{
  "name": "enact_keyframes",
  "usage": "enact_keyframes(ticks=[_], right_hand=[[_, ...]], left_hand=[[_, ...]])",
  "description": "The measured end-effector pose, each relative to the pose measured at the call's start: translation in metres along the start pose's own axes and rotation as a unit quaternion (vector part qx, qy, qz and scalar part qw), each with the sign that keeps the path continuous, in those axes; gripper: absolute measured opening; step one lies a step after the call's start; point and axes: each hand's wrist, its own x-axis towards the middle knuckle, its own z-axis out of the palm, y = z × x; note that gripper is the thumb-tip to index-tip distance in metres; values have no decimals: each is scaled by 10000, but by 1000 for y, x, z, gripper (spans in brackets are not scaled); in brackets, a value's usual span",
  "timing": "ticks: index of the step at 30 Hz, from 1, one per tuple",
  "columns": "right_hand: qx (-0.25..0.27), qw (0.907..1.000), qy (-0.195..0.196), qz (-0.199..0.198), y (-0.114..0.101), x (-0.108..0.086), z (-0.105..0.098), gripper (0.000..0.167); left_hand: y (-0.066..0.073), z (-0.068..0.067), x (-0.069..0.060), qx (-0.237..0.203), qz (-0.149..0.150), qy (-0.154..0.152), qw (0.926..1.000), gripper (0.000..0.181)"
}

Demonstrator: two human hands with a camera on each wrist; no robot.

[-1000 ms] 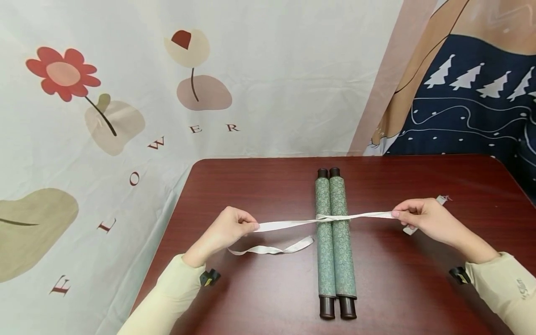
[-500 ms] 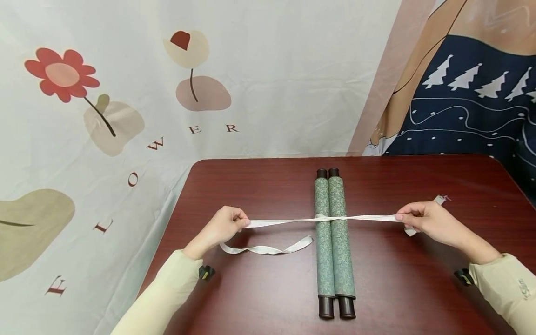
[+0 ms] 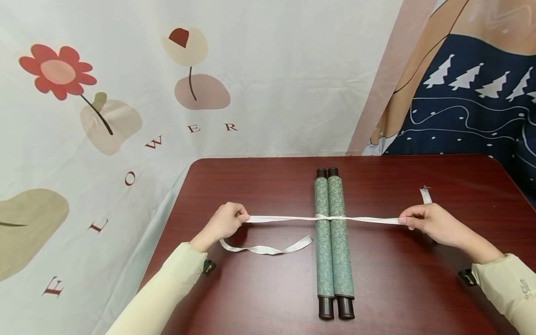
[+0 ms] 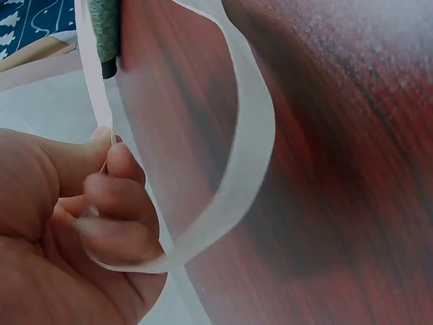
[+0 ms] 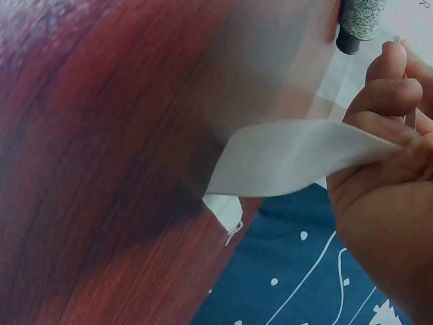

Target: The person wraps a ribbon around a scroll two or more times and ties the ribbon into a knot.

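Note:
Two green patterned scroll rolls (image 3: 341, 256) with dark end knobs lie side by side on the table. A white ribbon (image 3: 280, 218) crosses both near their middle, with a crossing or knot on top; which of the two I cannot tell. My left hand (image 3: 224, 221) pinches the ribbon on the left, and its loose tail curves from under the fingers onto the table. On the right, my right hand (image 3: 437, 224) pinches the other side between thumb and fingers. The ribbon runs nearly straight between the hands. In the right wrist view, the frayed ribbon tail (image 5: 284, 159) hangs beside the palm.
A dark red wooden table (image 3: 259, 298) bears everything. Behind it hangs a pale cloth (image 3: 284, 93) printed with flowers and letters. At the back right is a dark blue cloth (image 3: 469, 116) with white trees.
Both hands have moved slightly apart, drawing the ribbon straighter and its crossing tighter. The right tail has swung to stick out beyond the right hand. The scroll rolls have barely moved.

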Motion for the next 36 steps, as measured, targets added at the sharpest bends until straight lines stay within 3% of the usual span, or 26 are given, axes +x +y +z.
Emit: enact_keyframes(ticks=[7,12,17,23,30,36], right_hand=[[90,9998,-34,157,0,2,2,8],[46,10000,-21,-20,1,0,2,8],[-325,9994,69,-84,1,0,1,7],[-349,9994,-23,-14,-5,4,6,14],[-571,9975,99,-401,-15,11,23,15],[-566,9962,74,-657,-27,22,39,27]], left_hand=[[4,3,3,73,-88,-135,9998,16],[17,9,-1,63,-120,35,9999,13],[40,19,-2,-397,201,165,9989,23],[66,36,2,-775,552,-20,9955,28],[87,64,11,-715,951,-445,9919,34],[94,86,18,-454,1177,-672,9897,36]])
